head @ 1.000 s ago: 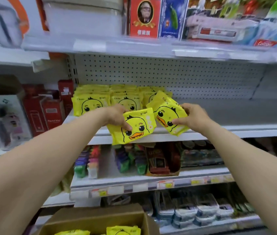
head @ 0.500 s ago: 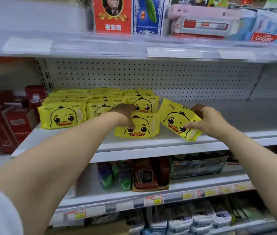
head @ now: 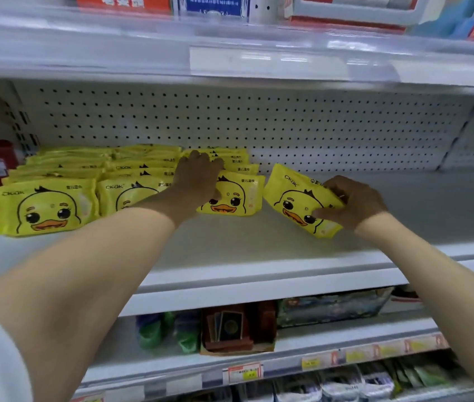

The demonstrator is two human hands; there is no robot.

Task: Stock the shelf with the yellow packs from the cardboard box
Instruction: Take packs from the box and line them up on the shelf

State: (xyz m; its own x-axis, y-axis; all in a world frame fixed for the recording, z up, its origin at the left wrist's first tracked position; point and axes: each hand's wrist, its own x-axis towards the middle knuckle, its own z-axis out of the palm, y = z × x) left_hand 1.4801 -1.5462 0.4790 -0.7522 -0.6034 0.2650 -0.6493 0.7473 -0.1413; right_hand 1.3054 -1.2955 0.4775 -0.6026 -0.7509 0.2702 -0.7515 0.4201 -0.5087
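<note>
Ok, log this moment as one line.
left hand rests on right-row front pack | right hand grips tilted pack | shelf: tilted pack not yet flat

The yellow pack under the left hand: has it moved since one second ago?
Yes. The yellow pack went backward, from over the shelf's front edge to well behind it, under the left hand.

Shop — pegboard-backed shelves point(head: 259, 256), price labels point(head: 243, 372) (on shelf edges)

White metal shelf point(head: 259, 248), perforated back panel point(head: 317, 126). Three rows of yellow duck packs point(head: 44, 207) laid on left half, overlapped front to back, set back from front edge. One tilted pack point(head: 293, 195) seen just right of third row; contact with shelf unclear.
</note>
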